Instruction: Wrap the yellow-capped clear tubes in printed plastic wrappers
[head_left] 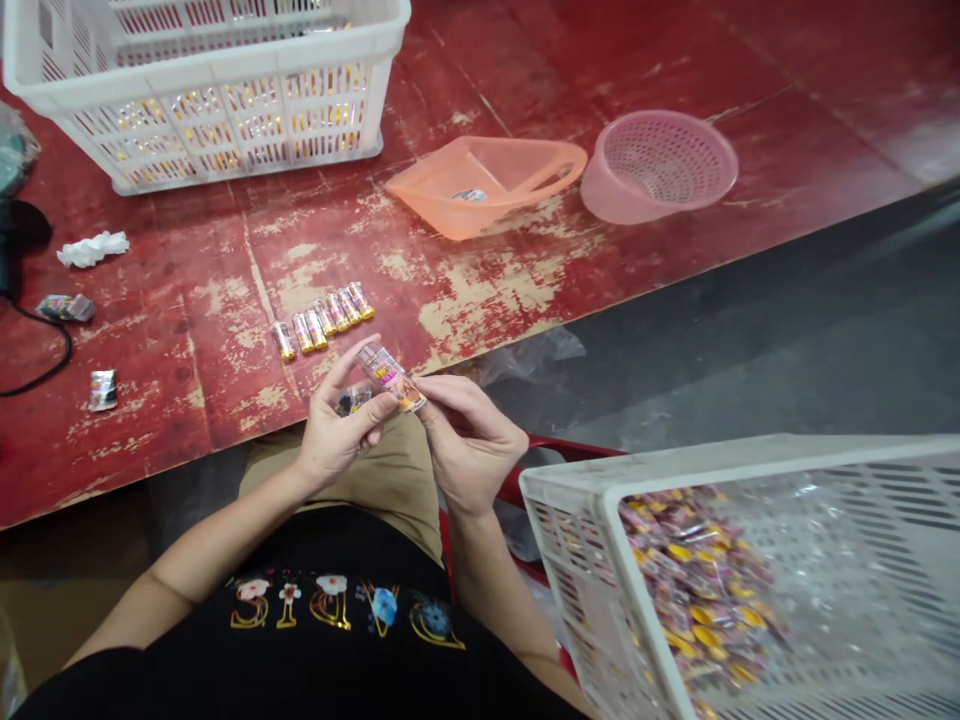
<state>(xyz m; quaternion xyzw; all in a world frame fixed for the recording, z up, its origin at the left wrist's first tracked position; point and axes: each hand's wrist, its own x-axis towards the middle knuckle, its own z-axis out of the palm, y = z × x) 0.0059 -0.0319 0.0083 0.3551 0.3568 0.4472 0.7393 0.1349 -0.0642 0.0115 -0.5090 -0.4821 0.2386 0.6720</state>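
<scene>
Between my two hands is a small printed sleeve, clear at one end, with pink and yellow lettering. My left hand grips its far part between thumb and fingers. Some small dark shiny packets show behind the sleeve, against the left fingers. At the sleeve's near right end, my right hand pinches it between thumb and fingertips. Just beyond, several small wrapped tubes with yellow ends stand in a slanting row on the worn red table.
A white crate holding yellow-ended pieces stands back left. An orange scoop and pink basket sit farther back. Loose packets and a black cable lie left. Another crate with wrapped tubes is at right.
</scene>
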